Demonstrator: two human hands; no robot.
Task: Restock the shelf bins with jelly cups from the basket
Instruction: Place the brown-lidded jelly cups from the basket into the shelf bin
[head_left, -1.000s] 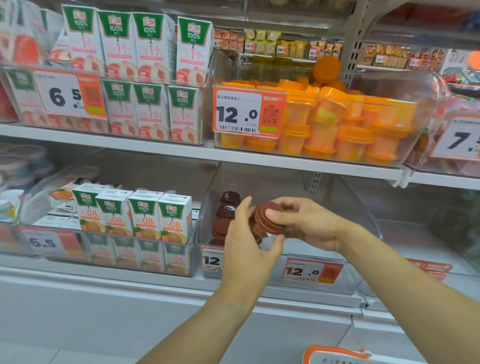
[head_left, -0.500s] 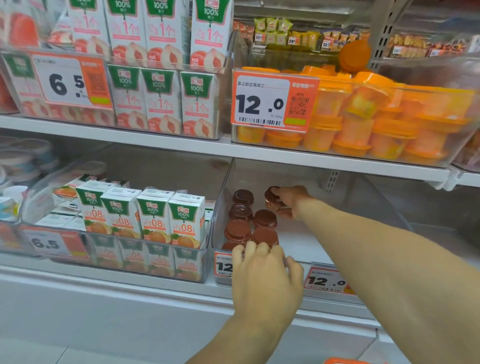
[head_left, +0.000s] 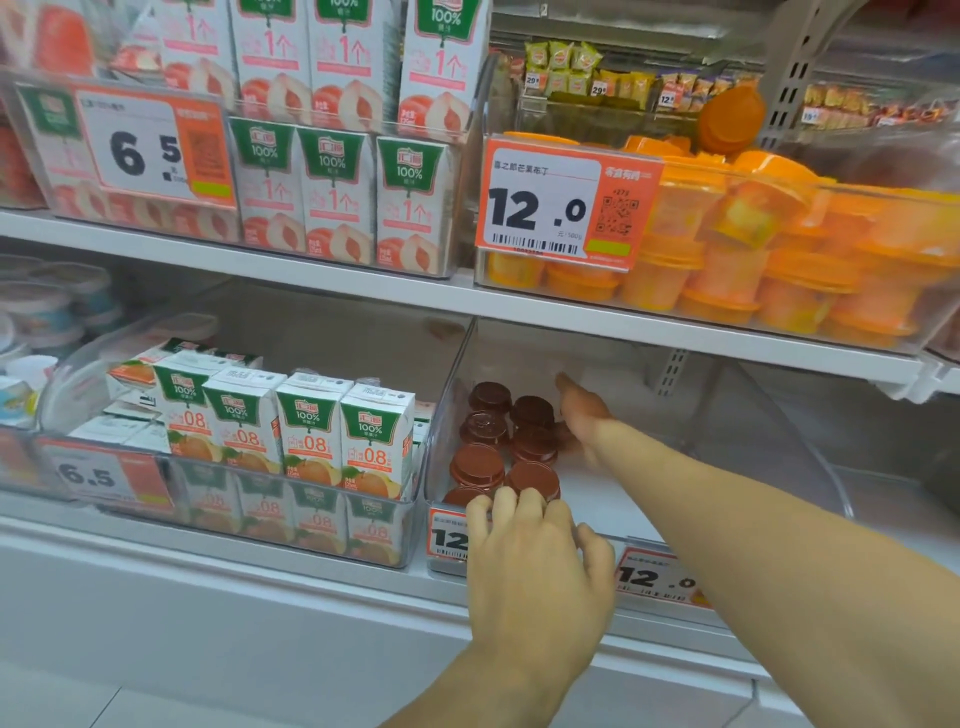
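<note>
We see our right hand (head_left: 579, 415) reaching deep into the clear bin (head_left: 769, 447) on the lower shelf (head_left: 311, 566), just beside the brown jelly cups (head_left: 506, 441) that stand in two short rows along the bin's left wall. Its fingers point toward the back of the bin and look stretched out, so this grip reads as released, with nothing held; the hand is somewhat blurred, and we cannot tell whether it touches the nearest cup. Our left hand (head_left: 535, 566) rests on the front rim of the same bin, its fingers (head_left: 506, 501) curled over the edge right in front of the nearest cups, covering part of an orange price tag (head_left: 445, 538). That grip is clenched on the rim, not on a cup. The rest of the bin's floor, to the right of the cups, is bare.

To the left, another clear bin holds white and green juice cartons (head_left: 311, 431) with orange fruit printed on them. On the upper shelf (head_left: 571, 306), a bin of orange-lidded cups (head_left: 753, 260) carries a tag reading 12.0 (head_left: 566, 202), and beside it stand peach-printed cartons (head_left: 332, 192) behind a 6.5 tag (head_left: 150, 150).
</note>
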